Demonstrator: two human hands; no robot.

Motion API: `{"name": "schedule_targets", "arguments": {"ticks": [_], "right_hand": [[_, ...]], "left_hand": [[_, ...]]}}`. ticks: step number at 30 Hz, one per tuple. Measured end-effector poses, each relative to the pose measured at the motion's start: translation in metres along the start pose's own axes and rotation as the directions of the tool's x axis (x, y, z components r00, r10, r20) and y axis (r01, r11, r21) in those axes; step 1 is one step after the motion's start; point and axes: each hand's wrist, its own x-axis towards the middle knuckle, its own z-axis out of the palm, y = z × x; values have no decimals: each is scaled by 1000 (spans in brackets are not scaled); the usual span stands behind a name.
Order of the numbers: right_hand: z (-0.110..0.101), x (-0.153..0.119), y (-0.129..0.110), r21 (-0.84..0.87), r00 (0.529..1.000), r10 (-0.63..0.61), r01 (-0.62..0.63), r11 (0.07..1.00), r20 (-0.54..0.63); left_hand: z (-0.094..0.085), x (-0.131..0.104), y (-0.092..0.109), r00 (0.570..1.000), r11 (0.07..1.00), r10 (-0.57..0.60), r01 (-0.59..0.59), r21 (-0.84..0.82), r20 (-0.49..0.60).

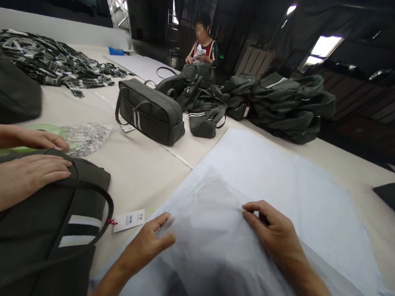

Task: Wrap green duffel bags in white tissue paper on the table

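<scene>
A thin, whitish, translucent sheet [208, 239] rises in loose folds in front of me, over a stack of pale sheets [265, 169] on the table. My right hand [277, 233] pinches its right side between thumb and fingers. At its left edge is my left hand [145, 244], thumb and forefinger apart with a gap between them. Left of that hand lies a dark green bag [44, 216] with two white stripes and a handle. A white tag [129, 220] hangs from it by a red tie.
Another person's hands [23, 177] rest on and behind the striped bag. A duffel bag [149, 108] and piled dark bags [290, 103] stand farther back. Bundled straps [54, 59] lie at the far left. Across the table is another person [204, 48].
</scene>
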Motion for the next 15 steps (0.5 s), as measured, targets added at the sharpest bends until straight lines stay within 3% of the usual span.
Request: {"name": "schedule_targets", "arguments": {"ticks": [2,4,6,7,9,11,12,13,15], "right_hand": [[0,4,-1,30,1000,19,-19,999,2],[-1,7,-1,58,999,36,-36,998,8],[-2,9,-2,82,999,47,-48,996,14],[-2,10,-2,93,999,51,-52,994,16],[0,11,-1,119,998,59,-62,991,24],[3,14,-1,149,997,73,-77,986,32],[3,16,-1,168,996,82,-88,982,41],[2,19,-1,184,994,92,-100,978,53],[-7,24,-3,200,992,111,-122,972,65]], "left_hand": [[4,8,0,990,992,-127,128,8,-57],[8,12,4,957,987,-104,134,93,-272],[16,9,19,854,950,187,-32,309,-485],[23,4,31,793,889,377,-164,428,-479],[45,-6,60,682,681,689,-495,540,-244],[76,-13,87,557,467,828,-751,467,66],[93,-14,96,513,396,842,-798,453,168],[108,-12,103,493,347,835,-816,462,245],[131,-4,108,516,298,792,-793,531,327]]}}
